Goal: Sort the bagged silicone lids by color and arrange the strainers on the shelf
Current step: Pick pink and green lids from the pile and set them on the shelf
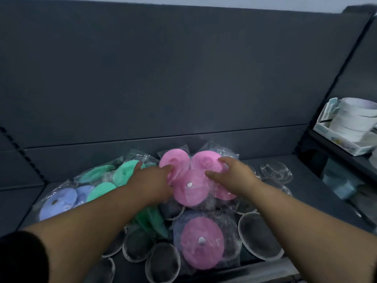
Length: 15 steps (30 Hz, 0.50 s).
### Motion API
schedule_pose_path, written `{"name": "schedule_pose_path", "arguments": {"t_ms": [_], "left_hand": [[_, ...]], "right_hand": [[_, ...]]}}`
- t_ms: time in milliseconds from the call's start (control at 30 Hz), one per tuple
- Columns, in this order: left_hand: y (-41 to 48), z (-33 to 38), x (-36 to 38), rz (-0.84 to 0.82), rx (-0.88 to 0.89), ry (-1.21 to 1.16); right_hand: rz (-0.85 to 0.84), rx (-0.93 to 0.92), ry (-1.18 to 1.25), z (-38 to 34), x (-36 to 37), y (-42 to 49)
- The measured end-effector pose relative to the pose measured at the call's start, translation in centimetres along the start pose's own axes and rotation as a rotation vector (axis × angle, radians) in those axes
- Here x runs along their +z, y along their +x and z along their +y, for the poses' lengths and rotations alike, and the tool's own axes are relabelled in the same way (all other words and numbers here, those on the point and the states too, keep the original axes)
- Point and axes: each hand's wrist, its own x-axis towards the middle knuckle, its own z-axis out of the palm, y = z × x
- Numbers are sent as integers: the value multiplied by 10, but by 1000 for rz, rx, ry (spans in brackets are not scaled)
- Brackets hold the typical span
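Left hand [155, 180] rests on the bagged pink lids [189, 186] on the shelf [312, 201], fingertips buried in the bags, so can't tell its grip. Right hand [234, 176] is over the pink lids, grip wide, fingers spread. Green lids [126, 170] sit just left of the pink lids, blue lids [59, 201] further left, strainers [259, 235] in front.

A black sleeve [18, 256] covers the left upper arm; both forearms are bare.

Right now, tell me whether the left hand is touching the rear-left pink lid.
Touching. Head view: the left hand has fingers on the rear-left pink lid, no gap.
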Motion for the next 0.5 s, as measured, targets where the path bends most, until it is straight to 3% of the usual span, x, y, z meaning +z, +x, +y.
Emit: {"name": "schedule_pose_path", "arguments": {"t_ms": [133, 300, 400, 500], "left_hand": [[1, 6, -2, 105, -24, 64], [5, 16, -7, 217, -87, 52], [2, 21, -16, 306, -190, -203], [-3, 28, -28, 451, -225, -404]], "right_hand": [[2, -63, 127, 3, 2, 15], [3, -89, 466, 7, 5, 28], [45, -120, 595, 7, 1, 30], [202, -176, 674, 8, -11, 31]]}}
